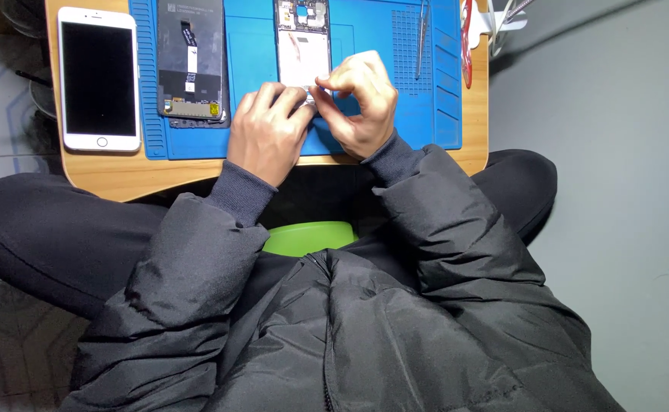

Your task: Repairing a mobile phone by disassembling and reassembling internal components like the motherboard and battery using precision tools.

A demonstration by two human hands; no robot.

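An opened phone body (pixel 304 46) with exposed internals and a pale battery lies upright on the blue work mat (pixel 365 46). My left hand (pixel 267 131) rests on the mat with its fingers curled against the phone's lower end. My right hand (pixel 362 103) meets it there, thumb and fingers pinched over the same bottom edge. What the fingertips pinch is hidden. Both hands cover the phone's lower part.
A detached dark screen panel (pixel 191 61) lies on the mat's left. A white phone (pixel 99 78) sits on the small wooden table (pixel 120 175) further left. Tweezers (pixel 422 38) and a red tool (pixel 466 46) lie at the right. A green object (pixel 307 237) sits in my lap.
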